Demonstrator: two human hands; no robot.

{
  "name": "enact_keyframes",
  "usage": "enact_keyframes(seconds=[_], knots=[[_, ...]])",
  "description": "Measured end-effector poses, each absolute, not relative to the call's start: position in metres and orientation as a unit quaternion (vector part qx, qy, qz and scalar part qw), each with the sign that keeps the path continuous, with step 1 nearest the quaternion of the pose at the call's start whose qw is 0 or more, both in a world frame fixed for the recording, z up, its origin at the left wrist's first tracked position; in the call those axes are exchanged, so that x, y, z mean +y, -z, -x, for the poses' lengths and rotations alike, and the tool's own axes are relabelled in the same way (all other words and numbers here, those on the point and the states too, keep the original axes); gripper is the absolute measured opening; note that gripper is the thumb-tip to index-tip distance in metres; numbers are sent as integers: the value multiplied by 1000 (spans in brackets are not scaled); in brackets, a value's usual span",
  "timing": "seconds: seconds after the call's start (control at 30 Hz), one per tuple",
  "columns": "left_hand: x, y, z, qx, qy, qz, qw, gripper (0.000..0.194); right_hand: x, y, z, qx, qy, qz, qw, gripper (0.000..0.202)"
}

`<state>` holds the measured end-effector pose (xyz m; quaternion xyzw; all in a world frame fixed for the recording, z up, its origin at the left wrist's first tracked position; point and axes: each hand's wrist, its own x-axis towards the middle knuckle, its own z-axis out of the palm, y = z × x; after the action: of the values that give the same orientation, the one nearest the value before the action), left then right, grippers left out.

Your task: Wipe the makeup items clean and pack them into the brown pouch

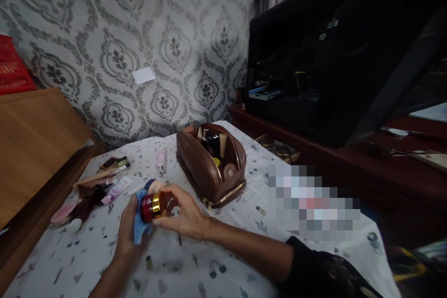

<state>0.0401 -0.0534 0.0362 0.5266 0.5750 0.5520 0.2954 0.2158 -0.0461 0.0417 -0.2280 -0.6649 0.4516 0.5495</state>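
Observation:
Between my two hands is a dark red cosmetic jar (147, 208) with a gold band, tilted on its side. My right hand (188, 214) grips it at the lid end, thumb and fingers around it. A light blue cloth (140, 232) is in my left hand (125, 230), pressed against the base of the jar. Just behind the jar lies a round container (152, 185) with a dark blue edge, partly hidden. An open brown toiletry bag (195, 163) stands beyond my right hand, with tubes and a dark item inside.
Several cosmetics lie at the left, among them a white and purple tube (117, 191) and a pink round compact (63, 213). A pale pink tube (161, 161) lies behind them. The patterned cloth (181, 270) covers the table. A large black screen (314, 70) stands at the right.

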Motion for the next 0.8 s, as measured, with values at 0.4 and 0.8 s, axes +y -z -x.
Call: enact_keyframes(seconds=[0.4,0.8], knots=[[-62,-116,-191,438,-74,-893,78,72,-19,-166,-360,-713,-175,363,574,56],[-64,-116,-199,459,44,-886,52,55,3,-179,-370,-848,0,529,18,23]])
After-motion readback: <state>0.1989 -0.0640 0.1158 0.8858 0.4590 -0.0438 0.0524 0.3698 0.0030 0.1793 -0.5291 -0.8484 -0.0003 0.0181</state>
